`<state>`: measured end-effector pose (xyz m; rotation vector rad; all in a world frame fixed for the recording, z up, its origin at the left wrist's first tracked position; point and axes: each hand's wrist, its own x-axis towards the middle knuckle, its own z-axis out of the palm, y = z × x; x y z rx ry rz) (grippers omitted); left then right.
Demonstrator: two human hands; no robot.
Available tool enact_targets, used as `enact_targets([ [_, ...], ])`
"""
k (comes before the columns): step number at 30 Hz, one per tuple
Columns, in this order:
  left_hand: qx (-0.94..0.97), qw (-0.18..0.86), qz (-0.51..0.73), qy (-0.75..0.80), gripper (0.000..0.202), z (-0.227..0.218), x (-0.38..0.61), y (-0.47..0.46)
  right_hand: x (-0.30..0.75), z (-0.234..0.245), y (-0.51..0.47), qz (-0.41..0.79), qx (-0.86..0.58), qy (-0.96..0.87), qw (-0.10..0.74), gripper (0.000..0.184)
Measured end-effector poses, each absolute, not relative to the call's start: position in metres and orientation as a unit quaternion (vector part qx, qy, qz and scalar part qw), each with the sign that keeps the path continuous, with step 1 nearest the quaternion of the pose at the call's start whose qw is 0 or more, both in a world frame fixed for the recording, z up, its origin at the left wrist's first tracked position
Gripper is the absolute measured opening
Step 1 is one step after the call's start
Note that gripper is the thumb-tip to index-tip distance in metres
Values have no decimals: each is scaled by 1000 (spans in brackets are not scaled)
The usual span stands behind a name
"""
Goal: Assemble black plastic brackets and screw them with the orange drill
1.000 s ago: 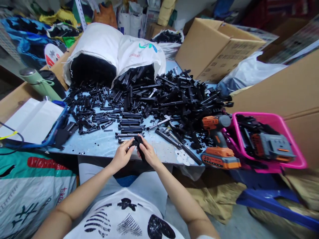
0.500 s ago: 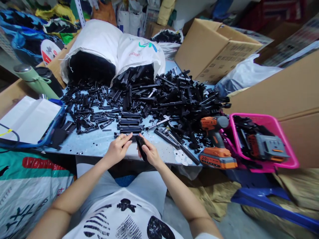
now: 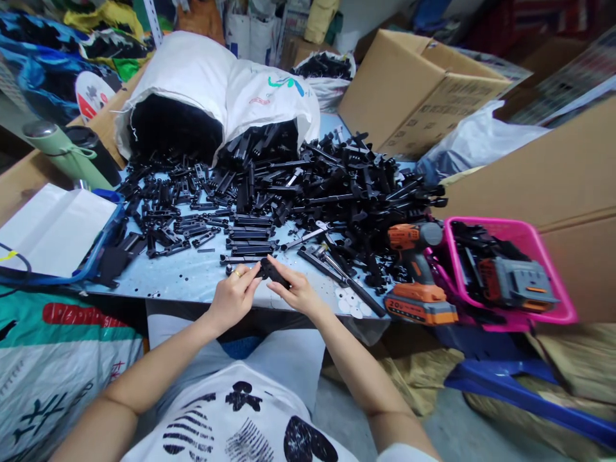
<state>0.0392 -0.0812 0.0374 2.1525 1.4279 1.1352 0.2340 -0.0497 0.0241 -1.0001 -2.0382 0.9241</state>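
Over the front edge of the table, my left hand (image 3: 234, 295) and my right hand (image 3: 299, 290) meet at a small black plastic part (image 3: 275, 274). My left fingertips pinch its left end, while my right thumb and fingers close round its right side. Its exact kind cannot be made out. Just beyond my hands lies a neat row of long black slotted parts (image 3: 250, 232). To the right of them are a ratchet wrench (image 3: 332, 262) and a black bar (image 3: 363, 298). Several thin white discs (image 3: 350, 303) lie near the table edge.
A large heap of black parts (image 3: 337, 173) spills from white sacks (image 3: 185, 70). An orange cordless drill (image 3: 411, 256) stands beside a pink basket (image 3: 570, 308). A blue tray (image 3: 103, 256) and green bottle (image 3: 72, 157) are left; a cardboard box (image 3: 385, 96) stands behind.
The black part has turned from upright and slanted to lying lower between my hands. My left fingertips have moved right onto its end, and my right hand has shifted slightly right.
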Motion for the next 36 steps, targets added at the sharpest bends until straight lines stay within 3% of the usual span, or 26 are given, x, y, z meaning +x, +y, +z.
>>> enact_targets([
  [9, 659, 101, 565, 486, 39, 43, 69, -84, 193, 27, -80, 338, -438, -706, 442, 59],
  [15, 715, 149, 536, 424, 35, 49, 50, -77, 190, 14, -87, 394, -455, -662, 447, 65],
  [21, 687, 194, 525, 464, 31, 45, 48, -72, 174, -1, -88, 426, -478, -622, 451, 63],
  [25, 584, 318, 518, 539, 34, 12, 48, -78, 177, -4, -72, 424, -439, -696, 378, 57],
  [27, 493, 379, 521, 584, 39, -11, 46, -88, 191, -3, -52, 361, -460, -754, 301, 48],
  [29, 462, 395, 498, 619, 44, -28, 42, -101, 211, 0, -24, 244, -581, -737, 243, 44],
  [32, 568, 259, 401, 670, 53, -33, 37, -115, 241, 3, 24, 87, -786, -587, 175, 59],
  [34, 690, 139, 310, 639, 52, -24, 36, -113, 254, 1, 50, 69, -835, -528, 139, 75],
  [36, 806, 83, 212, 547, 45, -14, 39, -101, 259, -1, 64, 90, -852, -497, 139, 87],
])
